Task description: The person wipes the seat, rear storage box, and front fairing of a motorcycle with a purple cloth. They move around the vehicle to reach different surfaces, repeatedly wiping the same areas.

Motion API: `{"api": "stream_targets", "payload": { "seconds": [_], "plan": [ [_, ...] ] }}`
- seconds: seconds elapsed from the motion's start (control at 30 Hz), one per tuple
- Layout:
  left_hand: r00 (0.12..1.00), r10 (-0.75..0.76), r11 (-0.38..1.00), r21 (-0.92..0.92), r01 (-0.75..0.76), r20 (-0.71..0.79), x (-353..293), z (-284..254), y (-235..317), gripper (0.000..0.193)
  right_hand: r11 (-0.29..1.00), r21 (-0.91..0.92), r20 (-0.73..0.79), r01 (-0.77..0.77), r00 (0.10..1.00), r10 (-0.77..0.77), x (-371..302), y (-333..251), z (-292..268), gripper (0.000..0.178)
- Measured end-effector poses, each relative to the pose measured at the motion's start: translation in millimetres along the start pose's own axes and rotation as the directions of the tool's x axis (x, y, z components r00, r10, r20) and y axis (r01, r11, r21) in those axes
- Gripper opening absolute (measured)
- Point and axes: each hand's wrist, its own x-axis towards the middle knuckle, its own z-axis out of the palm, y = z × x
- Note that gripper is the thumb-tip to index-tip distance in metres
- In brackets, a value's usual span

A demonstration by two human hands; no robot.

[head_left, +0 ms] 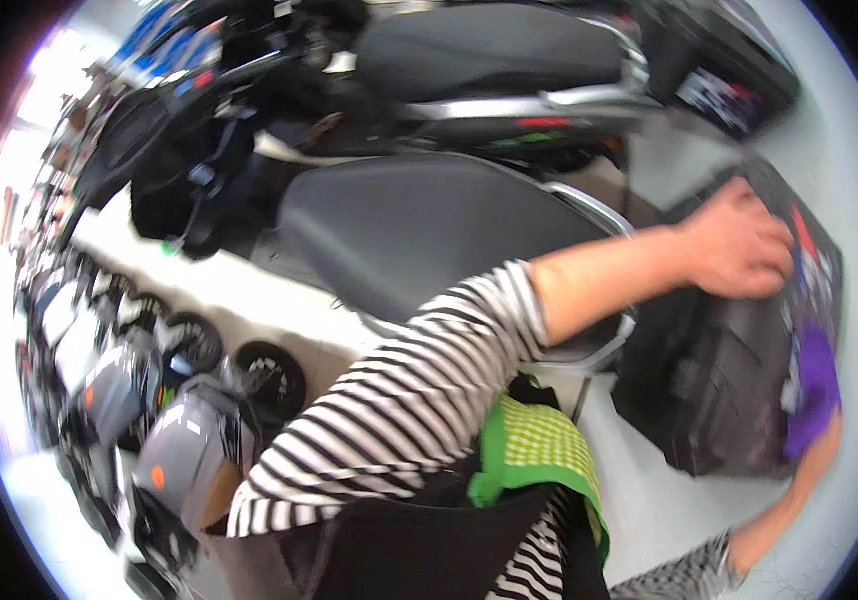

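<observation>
Nearest us were our dark apron and, just beside it, a green-trimmed checked cloth. Beyond them, our right hand was at the outer side of the dark storage box, covered by what looked like a purple cloth; its fingers were hidden, so we could not tell how they closed. Our left hand was over the box's upper part, fingers bent; blur kept us from telling whether it gripped anything. The box lay to our right, beside the nearer black seat. We judged the step to be wiping; the next move called for even strokes, with the left hand steadying. Farther off was a second seat.
</observation>
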Motion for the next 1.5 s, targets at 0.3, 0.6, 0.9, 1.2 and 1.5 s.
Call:
{"api": "stream_targets", "payload": {
  "seconds": [0.3, 0.6, 0.9, 1.2, 1.5],
  "plan": [
    [0.945, -0.293, 0.941, 0.218, 0.257, 0.149, -110, -97, 6, 0.050, 0.650, 0.725, 0.359, -0.227, 0.930, -0.075, -148, -159, 114, 0.048],
    [0.250, -0.812, -0.208, 0.661, 0.721, -0.528, -350, -330, 5, 0.060, 0.688, 0.514, 0.729, -0.511, 0.684, -0.037, -232, -209, 237, 0.047],
    [-0.182, -0.524, -0.399, 0.051, 0.915, -0.832, -378, -341, 16, 0.096, 0.728, 0.458, 0.748, -0.511, 0.663, -0.005, -215, -205, 273, 0.046],
    [-0.417, -0.355, -0.476, -0.222, 0.851, -0.836, -376, -325, 0, 0.109, 0.698, 0.391, 0.762, -0.600, 0.636, 0.121, -188, -172, 301, 0.046],
    [-0.363, -0.371, -0.467, -0.166, 0.868, -0.855, -389, -325, -7, 0.108, 0.658, 0.350, 0.771, -0.666, 0.605, 0.201, -180, -164, 320, 0.045]
  ]
}}
